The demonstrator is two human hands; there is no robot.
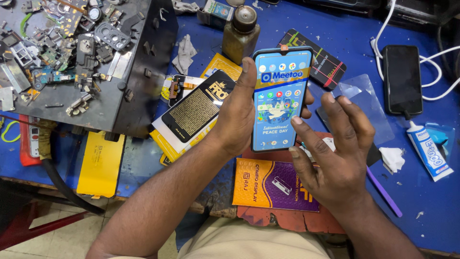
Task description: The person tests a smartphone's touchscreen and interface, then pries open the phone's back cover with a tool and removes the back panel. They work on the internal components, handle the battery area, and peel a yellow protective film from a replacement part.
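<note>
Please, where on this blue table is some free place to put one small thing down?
Bare blue table shows right of the purple stick, below the glue tube. Another patch lies between the brown bottle and the white cables. The left is crowded: parts tray, yellow packets, screen boxes.

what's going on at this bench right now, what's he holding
A person at a cluttered blue workbench holds a blue smartphone upright in the left hand, its screen lit and showing app icons. The right hand is open beside the phone, fingertips close to its right edge. Below lie an orange and purple box and flat packets; a brown bottle stands behind, a black phone is plugged in at right, and a glue tube lies nearby.
</note>
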